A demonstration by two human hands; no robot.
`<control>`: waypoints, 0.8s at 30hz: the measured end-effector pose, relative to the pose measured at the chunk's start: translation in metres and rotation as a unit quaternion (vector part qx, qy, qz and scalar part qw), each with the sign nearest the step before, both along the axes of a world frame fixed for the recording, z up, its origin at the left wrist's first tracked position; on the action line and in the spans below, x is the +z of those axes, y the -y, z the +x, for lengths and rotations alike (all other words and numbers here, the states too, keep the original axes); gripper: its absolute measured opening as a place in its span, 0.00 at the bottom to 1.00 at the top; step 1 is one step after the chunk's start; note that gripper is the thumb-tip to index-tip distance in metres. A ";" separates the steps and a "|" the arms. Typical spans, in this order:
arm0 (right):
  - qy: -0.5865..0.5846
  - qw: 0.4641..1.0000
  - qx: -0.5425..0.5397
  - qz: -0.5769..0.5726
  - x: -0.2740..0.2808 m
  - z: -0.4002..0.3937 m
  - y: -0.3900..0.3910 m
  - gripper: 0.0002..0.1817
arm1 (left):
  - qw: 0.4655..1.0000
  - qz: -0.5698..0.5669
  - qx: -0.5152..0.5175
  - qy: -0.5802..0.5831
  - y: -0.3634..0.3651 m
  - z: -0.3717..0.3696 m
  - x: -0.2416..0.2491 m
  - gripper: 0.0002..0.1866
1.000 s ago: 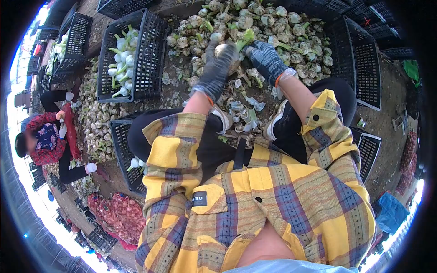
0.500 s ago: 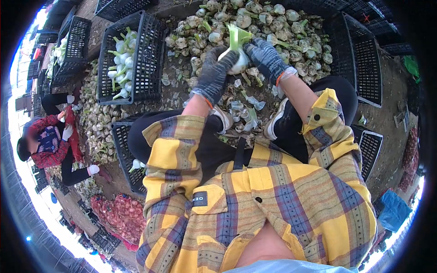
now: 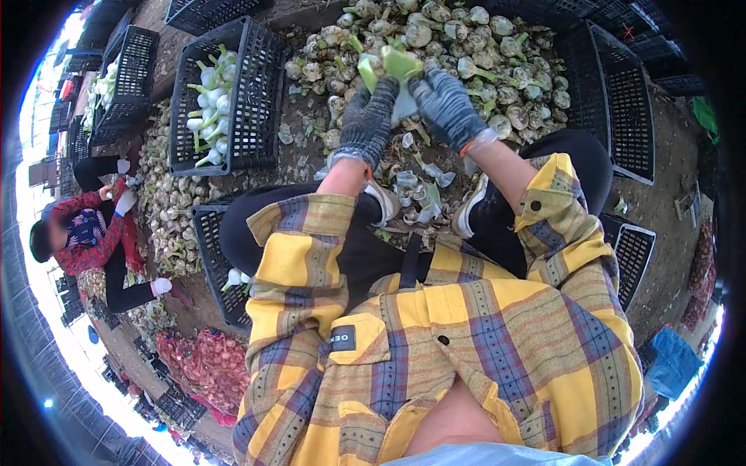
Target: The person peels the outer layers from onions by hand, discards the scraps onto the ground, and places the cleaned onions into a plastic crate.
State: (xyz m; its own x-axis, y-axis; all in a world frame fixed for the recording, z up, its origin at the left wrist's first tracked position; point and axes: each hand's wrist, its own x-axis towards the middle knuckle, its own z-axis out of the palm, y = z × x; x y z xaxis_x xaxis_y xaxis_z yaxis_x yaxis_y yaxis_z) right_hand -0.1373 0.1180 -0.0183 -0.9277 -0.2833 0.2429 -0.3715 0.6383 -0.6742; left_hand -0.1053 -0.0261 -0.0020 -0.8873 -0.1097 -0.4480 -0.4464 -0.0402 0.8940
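In front of me, a garlic bulb (image 3: pixel 403 106) with a thick green stem (image 3: pixel 400 64) is held upright between my gloved hands and partly hidden by them. My left hand (image 3: pixel 368 124), in a dark grey glove, is closed at the bulb's left side. A pale green strip of leaf (image 3: pixel 367 74) stands apart from the stem at its fingertips. My right hand (image 3: pixel 448 107) wraps the right side of the bulb and stem, fingers closed. Beyond both hands lies a heap of untrimmed garlic bulbs (image 3: pixel 505 66).
A black crate (image 3: pixel 268 116) at left holds cleaned white garlic (image 3: pixel 214 105). More black crates (image 3: pixel 625 116) stand at right and beside my left knee. Peeled skins (image 3: pixel 423 198) litter the ground between my shoes. A co-worker (image 3: pixel 85 229) sits far left near red net bags (image 3: pixel 206 365).
A leaf strip has split away from the stem toward my left hand. The bulb is now more covered by my hands. The co-worker's hands have shifted.
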 end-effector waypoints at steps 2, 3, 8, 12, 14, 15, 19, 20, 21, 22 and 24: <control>-0.059 0.989 0.064 0.116 0.007 -0.003 -0.006 0.11 | 0.998 0.046 0.031 0.006 0.002 -0.008 -0.012 0.21; -0.061 0.989 0.064 0.116 0.012 -0.005 -0.006 0.11 | 0.998 0.045 0.032 0.005 0.002 -0.010 -0.015 0.21; 0.146 0.984 -0.029 -0.099 0.021 0.004 -0.001 0.10 | 0.969 0.225 0.056 0.089 0.000 -0.007 -0.024 0.19; 0.111 0.984 -0.013 -0.142 -0.029 -0.008 -0.013 0.12 | 0.957 0.243 0.105 0.121 -0.004 -0.010 -0.009 0.19; 0.373 0.764 -0.108 -0.515 0.001 -0.010 -0.009 0.10 | 0.945 0.273 0.146 0.102 -0.001 -0.015 -0.008 0.18; 0.401 0.647 -0.136 -0.634 0.022 -0.008 -0.011 0.09 | 0.928 0.311 0.181 0.102 0.004 -0.017 -0.007 0.18; 0.223 0.828 -0.012 -0.515 0.000 -0.019 -0.040 0.10 | 0.908 0.325 0.249 0.087 0.025 -0.024 -0.008 0.19; 0.246 0.919 0.092 -0.293 0.008 -0.017 -0.041 0.13 | 0.909 0.319 0.259 0.071 0.029 -0.026 -0.011 0.19; 0.254 0.947 0.189 -0.051 0.021 -0.011 -0.040 0.15 | 0.909 0.313 0.269 0.056 0.031 -0.026 -0.013 0.19; 0.380 0.883 0.260 0.094 0.046 0.004 -0.032 0.21 | 0.915 0.293 0.277 0.027 0.027 -0.024 -0.005 0.22; 0.260 0.897 0.311 0.176 0.024 0.023 -0.029 0.33 | 0.935 0.245 0.256 -0.020 0.025 -0.026 -0.013 0.24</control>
State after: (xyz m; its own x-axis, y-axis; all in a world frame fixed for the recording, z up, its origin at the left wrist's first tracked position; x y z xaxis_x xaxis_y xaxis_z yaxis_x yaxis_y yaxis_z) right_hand -0.1140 0.1467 0.0055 -0.5255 -0.7601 -0.3822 -0.4236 0.6233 -0.6573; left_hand -0.1315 -0.0510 -0.0146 -0.7917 -0.3159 -0.5230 -0.2222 -0.6485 0.7280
